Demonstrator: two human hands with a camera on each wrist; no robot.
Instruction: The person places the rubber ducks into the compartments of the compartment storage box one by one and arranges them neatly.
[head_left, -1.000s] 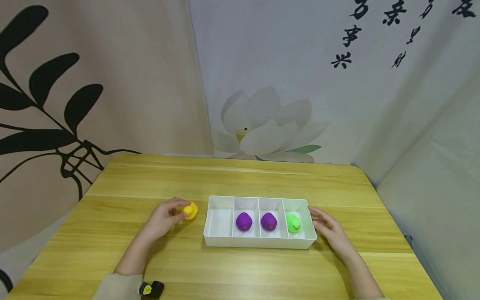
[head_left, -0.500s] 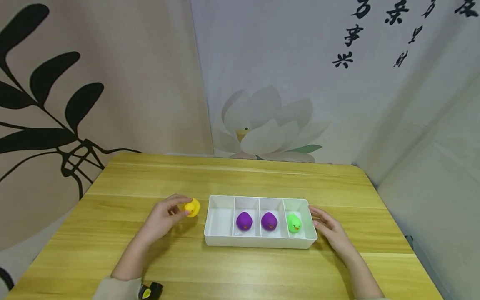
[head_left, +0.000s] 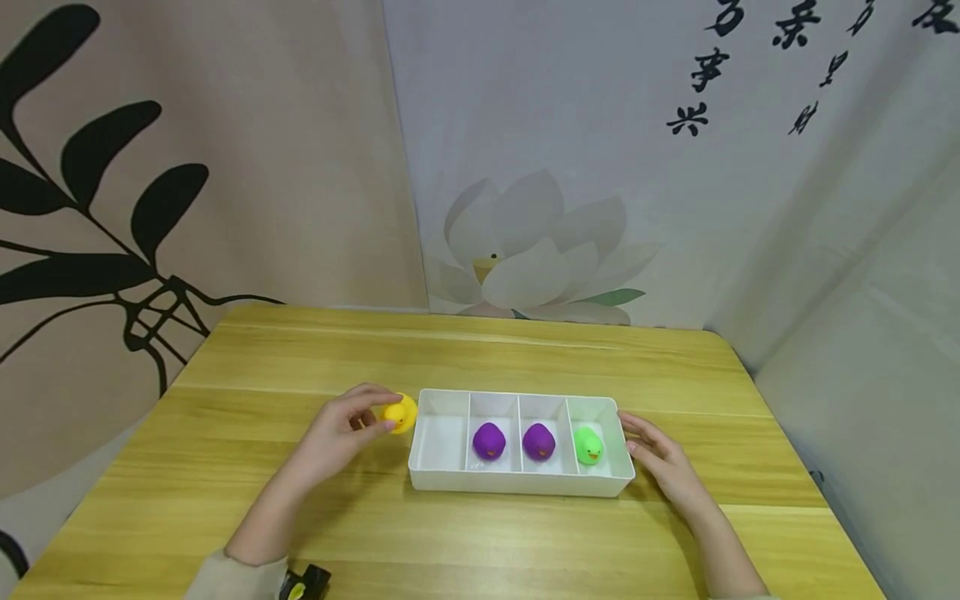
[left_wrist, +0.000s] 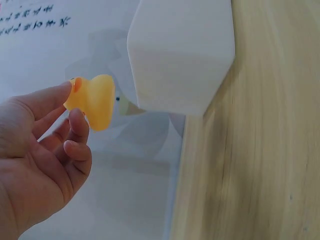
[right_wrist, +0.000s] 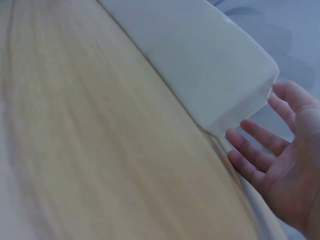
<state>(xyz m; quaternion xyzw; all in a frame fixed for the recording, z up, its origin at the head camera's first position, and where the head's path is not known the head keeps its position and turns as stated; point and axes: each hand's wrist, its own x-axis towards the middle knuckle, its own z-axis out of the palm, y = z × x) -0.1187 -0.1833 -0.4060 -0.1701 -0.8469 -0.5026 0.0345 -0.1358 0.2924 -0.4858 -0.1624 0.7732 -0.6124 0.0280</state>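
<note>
My left hand (head_left: 341, 429) pinches a yellow toy duck (head_left: 401, 413) between thumb and fingers, just off the left end of a white divided box (head_left: 521, 483). In the left wrist view the duck (left_wrist: 100, 102) is held above the table, apart from the box wall (left_wrist: 180, 65). A purple duck (head_left: 489, 442) sits in the second compartment from the left, another purple duck (head_left: 538, 442) in the third, and a green duck (head_left: 588, 447) in the rightmost. The leftmost compartment (head_left: 442, 433) shows bare white. At the box's right end, my right hand (head_left: 660, 458) rests with fairly straight fingers (right_wrist: 250, 150) against it.
The box stands on a wooden table (head_left: 525, 550) with its back edge near a printed curtain (head_left: 562, 125). A dark device (head_left: 311, 579) is strapped at the left sleeve (head_left: 240, 577).
My left hand has lifted the yellow duck and carried it right, up to the box's left end. My right hand and the box have stayed in place.
</note>
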